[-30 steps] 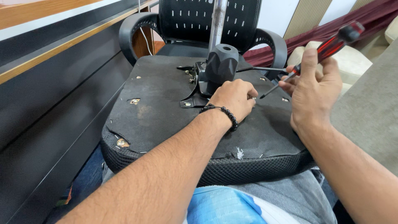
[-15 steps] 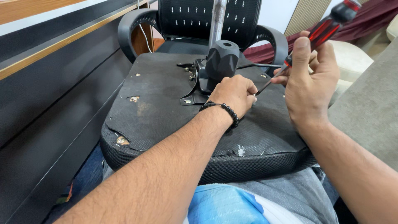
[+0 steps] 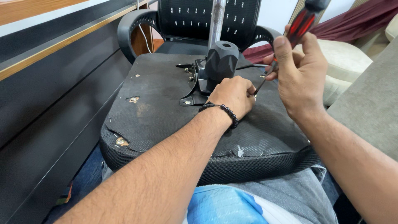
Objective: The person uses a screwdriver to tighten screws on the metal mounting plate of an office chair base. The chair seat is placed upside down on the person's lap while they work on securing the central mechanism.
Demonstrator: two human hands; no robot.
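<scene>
Upturned chair seat (image 3: 166, 108) lies across the person's lap, underside up, black mechanism bracket (image 3: 203, 81) bolted near its middle with a grey cylinder hub (image 3: 222, 58) sticking up. Left hand (image 3: 234, 95) rests on the seat just in front of the bracket, fingers curled shut, pinching something small I can't make out. Right hand (image 3: 300, 74) to the right of the bracket, grip closed round a red-and-black screwdriver (image 3: 296, 31). Its long axis slants down-left, tip meeting the left fingertips at the bracket's right edge. Left hand is nearer the bracket. Another black chair (image 3: 207, 20) stands behind the seat
</scene>
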